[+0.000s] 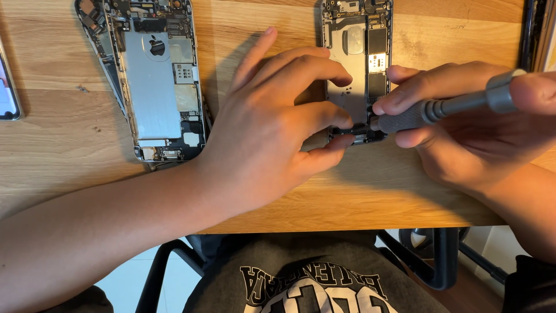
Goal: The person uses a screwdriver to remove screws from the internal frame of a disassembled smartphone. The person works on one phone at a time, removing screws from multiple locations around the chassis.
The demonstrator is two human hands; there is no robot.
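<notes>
— What can't we see?

— Our left hand (272,124) covers the near left corner of the opened phone (359,64), whose far end is cut off.

— What's inside it?

— A metal plate, small boards.

— And our fingers?

— The left ones curl, pinching its near edge. Our right hand (469,124) grips a grey screwdriver (446,107), tip at the near end. Another opened phone (153,81) lies far left.

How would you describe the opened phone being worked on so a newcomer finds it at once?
Start at the wooden table; two opened phone shells lie along its far edge. The opened phone is the right-hand shell. Unlike the untouched left phone shell, the left hand steadies its lower end while the right hand presses a grey screwdriver there.
</notes>
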